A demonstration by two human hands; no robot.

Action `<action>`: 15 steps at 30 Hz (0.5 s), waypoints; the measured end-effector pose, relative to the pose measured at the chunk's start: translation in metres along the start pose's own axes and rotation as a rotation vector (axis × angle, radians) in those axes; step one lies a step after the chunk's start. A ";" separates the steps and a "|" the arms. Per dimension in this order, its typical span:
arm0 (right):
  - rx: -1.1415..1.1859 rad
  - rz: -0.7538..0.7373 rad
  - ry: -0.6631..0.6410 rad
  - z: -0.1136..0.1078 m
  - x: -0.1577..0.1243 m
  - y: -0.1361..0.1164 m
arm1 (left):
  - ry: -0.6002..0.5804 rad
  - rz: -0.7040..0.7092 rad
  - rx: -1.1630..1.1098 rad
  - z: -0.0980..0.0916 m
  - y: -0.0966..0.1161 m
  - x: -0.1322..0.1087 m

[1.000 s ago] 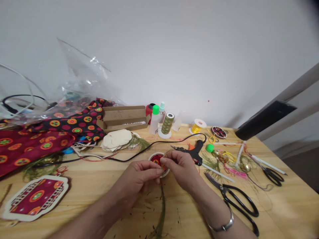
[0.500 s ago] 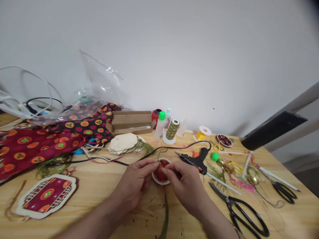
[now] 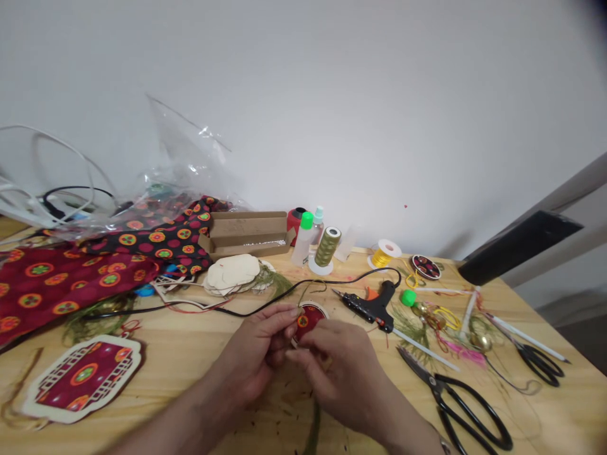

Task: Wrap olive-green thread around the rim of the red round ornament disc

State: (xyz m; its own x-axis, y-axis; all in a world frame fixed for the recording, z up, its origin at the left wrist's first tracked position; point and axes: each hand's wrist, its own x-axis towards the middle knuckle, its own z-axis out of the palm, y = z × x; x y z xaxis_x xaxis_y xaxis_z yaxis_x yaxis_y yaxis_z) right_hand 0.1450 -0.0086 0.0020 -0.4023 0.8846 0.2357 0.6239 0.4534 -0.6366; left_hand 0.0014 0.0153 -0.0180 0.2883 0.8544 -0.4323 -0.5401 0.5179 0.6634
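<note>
A small round ornament [image 3: 310, 319] with dark red patterned fabric and a pale rim lies between my hands, its lower part covered by my fingers. My left hand [image 3: 263, 344] is closed at its left edge, thumb and forefinger pinching a thin green thread [image 3: 303, 291] that loops above the ornament. Across the lower edge of the ornament reaches my right hand [image 3: 339, 363], its fingers pinched together close to the left fingertips; what they grip is hidden. Below, a green tassel [image 3: 313, 426] trails down toward the front of the table.
A black glue gun [image 3: 372, 306] and large black scissors [image 3: 455, 398] lie to the right. Thread spools, including a green one [image 3: 327, 246], and bottles stand behind. Patterned fabric [image 3: 71, 278] and a larger fabric-filled ornament [image 3: 85, 376] occupy the left.
My right hand has moved down and left, from the top of the ornament to its lower edge. My left hand stays nearly in place, still pinching.
</note>
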 end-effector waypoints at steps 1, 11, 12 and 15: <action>0.067 0.024 0.067 -0.002 0.002 0.002 | 0.000 0.005 0.010 0.000 -0.001 0.000; 1.068 0.537 0.052 0.005 0.017 0.014 | -0.001 0.044 0.348 0.002 -0.006 -0.006; 1.089 0.564 0.083 0.006 0.017 0.013 | -0.008 0.050 0.371 0.003 -0.006 -0.007; 1.068 0.612 0.158 0.007 0.016 0.013 | -0.014 0.067 0.405 0.005 -0.006 -0.007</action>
State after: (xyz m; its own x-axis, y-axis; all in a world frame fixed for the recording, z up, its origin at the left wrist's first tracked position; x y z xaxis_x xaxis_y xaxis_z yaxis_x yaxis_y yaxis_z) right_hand 0.1420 0.0111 -0.0075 -0.1063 0.9564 -0.2721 -0.2067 -0.2889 -0.9348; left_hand 0.0070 0.0068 -0.0156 0.2756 0.8859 -0.3730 -0.2042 0.4332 0.8779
